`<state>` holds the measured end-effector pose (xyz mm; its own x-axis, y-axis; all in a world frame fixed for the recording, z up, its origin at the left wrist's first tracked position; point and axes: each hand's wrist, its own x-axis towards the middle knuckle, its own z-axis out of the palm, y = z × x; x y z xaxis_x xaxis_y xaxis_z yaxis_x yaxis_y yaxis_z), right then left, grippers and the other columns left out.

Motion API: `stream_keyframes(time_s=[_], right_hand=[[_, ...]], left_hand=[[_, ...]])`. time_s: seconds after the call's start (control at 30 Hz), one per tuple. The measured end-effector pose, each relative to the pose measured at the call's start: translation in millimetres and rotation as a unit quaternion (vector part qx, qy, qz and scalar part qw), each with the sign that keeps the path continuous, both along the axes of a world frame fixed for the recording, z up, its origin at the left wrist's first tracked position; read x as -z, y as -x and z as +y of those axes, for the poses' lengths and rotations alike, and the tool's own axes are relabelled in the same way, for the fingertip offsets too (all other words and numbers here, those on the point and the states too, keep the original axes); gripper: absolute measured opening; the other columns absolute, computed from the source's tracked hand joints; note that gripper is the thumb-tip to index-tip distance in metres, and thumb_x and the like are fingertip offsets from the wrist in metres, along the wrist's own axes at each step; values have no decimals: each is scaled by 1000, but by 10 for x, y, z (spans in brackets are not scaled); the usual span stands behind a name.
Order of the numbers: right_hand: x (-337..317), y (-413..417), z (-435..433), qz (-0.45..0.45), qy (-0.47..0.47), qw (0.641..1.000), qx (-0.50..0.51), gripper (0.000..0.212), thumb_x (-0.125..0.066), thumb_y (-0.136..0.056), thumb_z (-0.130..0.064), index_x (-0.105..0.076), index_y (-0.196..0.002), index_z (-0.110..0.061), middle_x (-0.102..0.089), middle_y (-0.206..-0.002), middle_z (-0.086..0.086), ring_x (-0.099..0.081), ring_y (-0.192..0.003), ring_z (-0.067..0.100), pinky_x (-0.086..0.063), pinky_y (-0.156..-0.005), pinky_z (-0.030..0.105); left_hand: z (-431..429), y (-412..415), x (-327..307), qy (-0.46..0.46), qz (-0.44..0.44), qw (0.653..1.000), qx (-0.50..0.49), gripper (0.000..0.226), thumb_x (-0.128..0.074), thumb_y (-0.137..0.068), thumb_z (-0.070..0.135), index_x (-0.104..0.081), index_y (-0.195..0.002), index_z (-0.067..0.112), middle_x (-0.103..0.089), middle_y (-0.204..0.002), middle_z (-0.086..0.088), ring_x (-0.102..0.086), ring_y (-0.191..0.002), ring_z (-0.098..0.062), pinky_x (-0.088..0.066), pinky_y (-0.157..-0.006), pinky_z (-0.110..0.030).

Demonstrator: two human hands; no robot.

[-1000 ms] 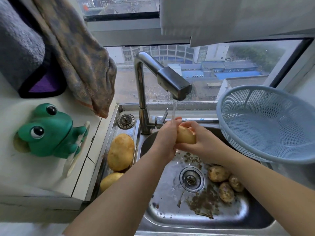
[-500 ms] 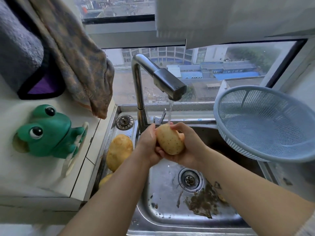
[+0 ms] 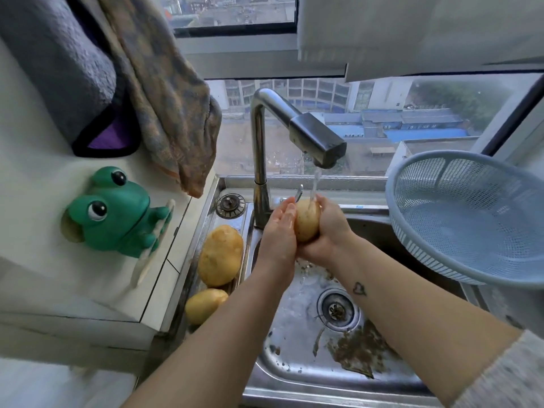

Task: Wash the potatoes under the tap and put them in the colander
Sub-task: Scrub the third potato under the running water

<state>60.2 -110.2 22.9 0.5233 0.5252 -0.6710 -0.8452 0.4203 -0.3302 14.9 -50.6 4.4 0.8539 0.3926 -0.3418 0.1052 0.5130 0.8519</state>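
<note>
A yellow potato (image 3: 306, 220) stands upright under the running water of the steel tap (image 3: 318, 139). My right hand (image 3: 326, 231) grips it from the right and below. My left hand (image 3: 279, 231) lies flat against its left side, fingers straight. A light blue mesh colander (image 3: 471, 213) sits tilted at the sink's right rim with nothing in it. Two more potatoes, a large one (image 3: 220, 256) and a smaller one (image 3: 204, 304), lie on the ledge left of the basin. My right forearm hides the basin's right part.
The steel sink (image 3: 294, 343) holds a drain (image 3: 338, 309) and brown dirt (image 3: 359, 351) on its floor. A green frog holder (image 3: 114, 213) hangs on the left wall, towels (image 3: 164, 92) above it. A sink plug (image 3: 230, 204) lies behind the tap.
The potato has turned upright under the stream, and my left hand has flattened against its side. The view has shifted, so the dirty potatoes in the basin are now hidden behind my right arm.
</note>
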Motion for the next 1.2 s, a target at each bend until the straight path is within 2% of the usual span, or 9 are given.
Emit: stream_keyframes(time_s=[0.17, 0.3, 0.43, 0.63, 0.77, 0.83, 0.93, 1.03, 1.2], right_hand=[[-57, -25, -78, -3, 14, 998, 58, 53, -48, -90, -39, -57, -127, -3, -62, -121, 17, -61, -109, 33, -51, -81, 47], [-106, -44, -234, -48, 28, 997, 58, 56, -59, -84, -34, -54, -131, -4, -61, -124, 16, -60, -114, 36, -51, -88, 48], [-82, -48, -381, -58, 56, 994, 77, 51, -62, -88, -39, -54, -125, -5, -63, -115, 21, -63, -102, 38, -52, -82, 49], [-164, -45, -431, -109, -1, 991, 75, 48, -38, -94, -24, -48, -134, 2, -56, -127, 27, -56, -115, 39, -48, -92, 51], [-161, 21, -398, -148, 35, 988, 27, 44, -48, -96, -19, -42, -135, 2, -52, -120, 22, -58, -103, 35, -54, -73, 45], [-147, 71, -374, -160, 63, 985, 2, 39, -53, -95, -20, -51, -127, 2, -54, -104, 18, -58, -90, 30, -55, -65, 40], [-101, 158, -336, -170, 83, 981, -33, 24, -54, -94, -24, -61, -105, -4, -57, -90, 13, -58, -82, 25, -52, -75, 38], [-55, 249, -252, -162, 67, 983, -61, 24, -56, -93, -31, -63, -100, -9, -62, -93, 11, -62, -85, 22, -53, -78, 38], [-151, 280, -152, -138, 26, 989, -43, 38, -40, -99, -44, -58, -112, -13, -64, -99, 13, -64, -88, 27, -52, -74, 39]], left_hand=[[-92, -108, -90, 70, 31, 997, -18, 22, -42, -103, 22, -62, -109, 22, -65, -109, -8, -64, -96, -21, -54, -90, -39], [-175, -200, -127, 129, 51, 990, -5, 17, -48, -98, 21, -65, -96, 22, -66, -101, -13, -63, -90, -27, -53, -89, -43], [-308, -266, -105, 84, 95, 991, 54, 20, -49, -98, 27, -66, -105, 20, -66, -100, -12, -63, -85, -25, -55, -83, -42], [-105, -431, -245, 120, 182, 970, 104, 24, -49, -93, 27, -67, -94, 10, -66, -85, -14, -62, -87, -28, -53, -81, -39], [73, -330, -224, 156, 168, 966, 119, 36, -44, -96, 34, -64, -101, 4, -63, -88, -18, -57, -95, -27, -46, -98, -41], [89, -220, -156, 177, 151, 965, 122, 38, -45, -93, 34, -65, -98, 2, -64, -84, -19, -58, -82, -25, -45, -96, -35], [63, -35, -10, 190, 145, 967, 86, 34, -44, -93, 23, -66, -101, -2, -65, -90, -19, -62, -85, -25, -51, -76, -33], [10, 81, 67, 213, 116, 970, 7, 32, -39, -98, 18, -63, -116, 7, -65, -107, -17, -61, -103, -28, -54, -79, -41], [-17, 188, 49, 125, -18, 981, -147, 26, -44, -100, 8, -66, -96, 21, -68, -108, -13, -66, -102, -26, -53, -92, -42]])
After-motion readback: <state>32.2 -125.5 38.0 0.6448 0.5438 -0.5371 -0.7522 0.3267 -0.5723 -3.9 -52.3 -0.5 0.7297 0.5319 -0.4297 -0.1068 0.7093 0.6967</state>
